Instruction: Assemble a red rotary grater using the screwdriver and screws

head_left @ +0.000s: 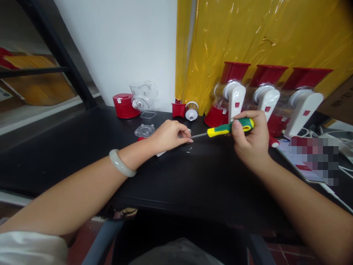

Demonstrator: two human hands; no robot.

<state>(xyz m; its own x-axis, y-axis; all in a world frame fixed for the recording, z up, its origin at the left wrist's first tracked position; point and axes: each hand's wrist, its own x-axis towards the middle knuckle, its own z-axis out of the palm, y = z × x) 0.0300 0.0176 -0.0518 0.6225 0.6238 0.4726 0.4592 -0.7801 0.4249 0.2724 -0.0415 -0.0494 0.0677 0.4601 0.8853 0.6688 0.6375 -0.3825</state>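
Note:
A screwdriver [231, 127] with a green and yellow handle is gripped in my right hand [252, 138], its shaft pointing left. Its tip meets the pinched fingertips of my left hand [175, 134]; whatever small thing they hold is too small to make out. Two tiny screw-like pieces [189, 149] lie on the black table just below those fingertips. Partly hidden under my left hand is a white part [160, 154]. Behind my left wrist lie a clear plastic piece [145, 130] and a bit of something red [141, 139].
Three red and white hand-crank graters [234, 95] stand at the back right. A red base [124, 105], a clear housing [146, 96], a red part [178, 110] and a grater drum [191, 111] sit along the wall. A phone [300, 162] with cables lies right on the black table [176, 184].

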